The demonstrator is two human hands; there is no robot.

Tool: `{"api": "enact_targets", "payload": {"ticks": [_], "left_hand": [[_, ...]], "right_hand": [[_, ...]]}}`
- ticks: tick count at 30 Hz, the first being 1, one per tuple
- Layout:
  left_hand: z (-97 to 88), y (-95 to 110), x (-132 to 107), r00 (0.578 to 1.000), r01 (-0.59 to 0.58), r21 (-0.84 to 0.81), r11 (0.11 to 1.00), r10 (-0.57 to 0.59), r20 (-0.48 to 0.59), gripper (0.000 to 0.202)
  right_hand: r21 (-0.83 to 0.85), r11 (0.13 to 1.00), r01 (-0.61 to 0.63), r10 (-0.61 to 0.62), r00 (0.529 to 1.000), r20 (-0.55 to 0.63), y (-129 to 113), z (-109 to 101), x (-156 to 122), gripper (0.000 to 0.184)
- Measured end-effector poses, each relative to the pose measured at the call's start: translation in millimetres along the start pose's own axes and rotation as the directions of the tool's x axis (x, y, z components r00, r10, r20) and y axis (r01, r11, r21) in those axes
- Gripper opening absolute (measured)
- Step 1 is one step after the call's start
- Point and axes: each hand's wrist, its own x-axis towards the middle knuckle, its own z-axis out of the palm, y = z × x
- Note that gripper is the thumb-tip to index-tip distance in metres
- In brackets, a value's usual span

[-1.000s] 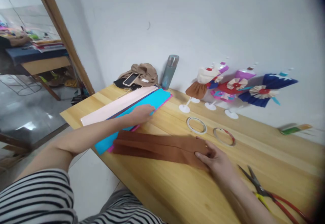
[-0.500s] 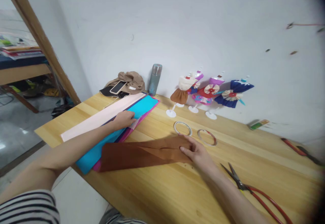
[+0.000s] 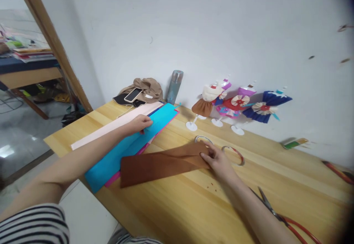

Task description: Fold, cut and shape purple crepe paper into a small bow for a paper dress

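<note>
A long folded strip of brown crepe paper (image 3: 160, 164) lies across the wooden table (image 3: 193, 207). My right hand (image 3: 217, 160) presses on its right end, fingers bent around the paper's edge. My left hand (image 3: 139, 123) reaches to a stack of long paper sheets: a pale pink sheet (image 3: 110, 129), a blue sheet (image 3: 132, 144) and a magenta one under it. The fingers of that hand curl on the edge where the pink and blue sheets meet.
Two tape rings (image 3: 233, 154) lie just beyond my right hand. Red-handled scissors (image 3: 284, 220) lie at the near right. Paper dolls on white stands (image 3: 238, 104), a grey bottle (image 3: 175, 82), and a phone on a tan cloth (image 3: 138, 93) line the wall.
My left hand slid back from the blue sheet's far end to the seam between pink and blue sheets. The brown strip's right end shifted toward the tape rings under my right hand.
</note>
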Motion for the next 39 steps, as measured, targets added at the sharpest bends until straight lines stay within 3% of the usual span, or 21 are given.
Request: {"api": "enact_targets", "payload": {"ticks": [3, 7, 13, 18, 21, 23, 28, 29, 31, 33, 34, 36, 38, 39], "left_hand": [[-6.9, 4, -4, 0.991, -0.081, 0.125, 0.989, 0.067, 0.112, 0.033], [-6.4, 4, -8, 0.959, -0.256, 0.435, 0.863, 0.17, 0.227, 0.023], [7.8, -10, 2, 0.932, -0.317, 0.487, 0.814, 0.171, 0.32, 0.018], [13.0, -9, 12, 0.933, -0.316, 0.505, 0.803, 0.166, 0.32, 0.035], [21.1, 5, 12, 0.922, -0.32, 0.419, 0.849, 0.179, 0.343, 0.035], [32.8, 17, 12, 0.907, -0.294, 0.274, 0.916, 0.177, 0.382, 0.03], [79.2, 39, 15, 0.916, -0.168, -0.056, 0.984, 0.177, 0.36, 0.04], [88.3, 42, 15, 0.886, -0.126, -0.142, 0.982, 0.176, 0.43, 0.041], [103.2, 47, 15, 0.786, 0.008, -0.255, 0.967, 0.152, 0.599, 0.041], [113.0, 53, 14, 0.69, 0.108, -0.235, 0.966, 0.098, 0.717, 0.036], [116.2, 55, 13, 0.677, 0.091, -0.181, 0.979, 0.072, 0.733, 0.03], [120.0, 60, 13, 0.722, -0.092, -0.007, 0.996, 0.072, 0.688, 0.021], [121.5, 64, 13, 0.768, -0.314, 0.192, 0.93, 0.13, 0.627, 0.023], [121.8, 64, 14, 0.771, -0.387, 0.262, 0.884, 0.155, 0.617, 0.024]], "right_hand": [[-0.012, 0.999, -0.05, 0.05, 0.999, 0.014, 1, 3, 4, 0.046], [-0.079, 0.996, -0.046, 0.043, 0.998, -0.035, 3, 7, 11, 0.05], [-0.083, 0.994, 0.065, -0.073, 0.992, -0.099, 2, 11, 15, 0.046], [-0.053, 0.998, 0.042, -0.046, 0.997, -0.064, 3, 8, 11, 0.05], [0.037, 0.999, -0.002, 0.003, 0.999, -0.034, 1, 5, 6, 0.054], [0.108, 0.994, -0.019, 0.021, 1.0, -0.018, -4, 2, 2, 0.054], [0.134, 0.991, 0.025, -0.012, 0.995, -0.096, -25, -10, -17, 0.049], [0.111, 0.993, 0.038, -0.024, 0.992, -0.125, -29, -14, -22, 0.048], [0.039, 0.998, 0.041, -0.035, 0.986, -0.16, -34, -26, -33, 0.048], [-0.073, 0.997, 0.007, -0.02, 0.983, -0.181, -35, -44, -49, 0.048], [-0.165, 0.986, -0.024, -0.011, 0.978, -0.207, -33, -56, -58, 0.047], [-0.377, 0.922, -0.084, -0.015, 0.967, -0.253, -25, -82, -81, 0.043], [-0.552, 0.81, -0.199, 0.038, 0.956, -0.289, -10, -109, -108, 0.036], [-0.607, 0.752, -0.257, 0.074, 0.948, -0.31, 0, -120, -121, 0.035]]}}
